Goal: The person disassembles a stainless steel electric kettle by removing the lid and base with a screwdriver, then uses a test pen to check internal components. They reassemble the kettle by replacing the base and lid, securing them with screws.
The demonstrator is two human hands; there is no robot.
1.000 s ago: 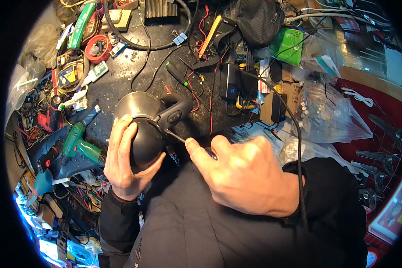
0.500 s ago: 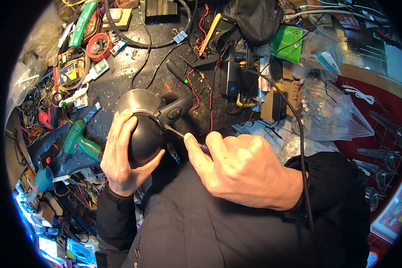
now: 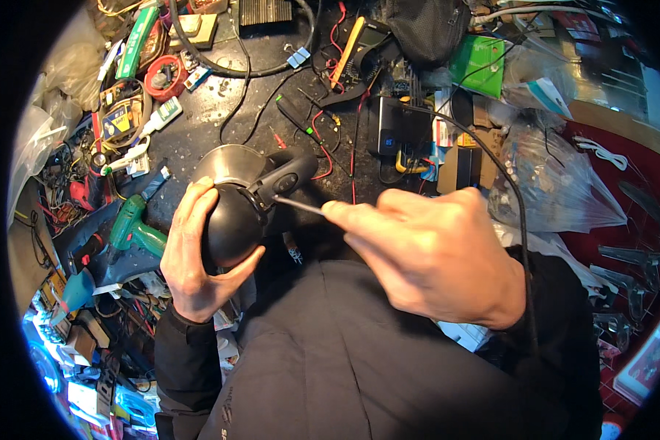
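An electric kettle (image 3: 235, 229) with a steel body, a rounded black end and a black handle (image 3: 290, 174) lies tilted at the bench's near edge. Around its black end wrap the fingers and thumb of my left hand (image 3: 187, 257), steadying it. My right hand (image 3: 440, 257) is closed on a screwdriver (image 3: 299, 204); only the thin metal shaft shows, the grip being hidden by the fingers. The shaft's tip touches or nearly touches the kettle where the handle joins the black end.
A green power drill (image 3: 136, 227) lies to the left. Behind the kettle are a red bowl (image 3: 154, 88) of small parts, a loose black cable and red test leads. A dark power supply box (image 3: 392, 132) stands at the right. One black cable (image 3: 517, 191) hangs across my right forearm.
My right hand has drawn to the right and tilted the screwdriver, its tip shifting slightly up toward the handle joint. My left hand keeps its hold on the kettle.
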